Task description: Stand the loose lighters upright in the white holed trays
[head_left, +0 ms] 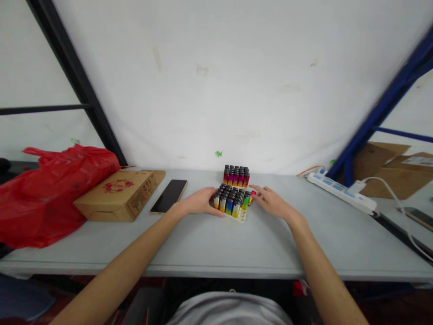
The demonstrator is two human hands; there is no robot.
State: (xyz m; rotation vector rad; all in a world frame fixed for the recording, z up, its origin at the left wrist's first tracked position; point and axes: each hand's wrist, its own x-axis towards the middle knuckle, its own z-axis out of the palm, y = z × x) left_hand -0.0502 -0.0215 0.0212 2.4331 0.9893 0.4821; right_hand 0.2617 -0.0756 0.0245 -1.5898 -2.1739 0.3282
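A pale tray (241,215) holds several rows of lighters (229,198) standing upright, with dark tops and yellow, blue, green and silvery bodies. My left hand (203,201) wraps the left end of this block, thumb along the front and fingers behind. At the right side, my right hand (269,201) has its fingertips on a red and yellow lighter (251,197), partly covered by the fingers. Slots show bare at the tray's front right corner. Just behind stands a second block of lighters (236,176) in red, purple and yellow.
On the grey table (216,248), a black phone (169,196) lies left of my left hand. Farther left are a cardboard box (115,194) and a red plastic bag (57,194). A white power strip (341,193) with cables runs along the right. A wall rises behind.
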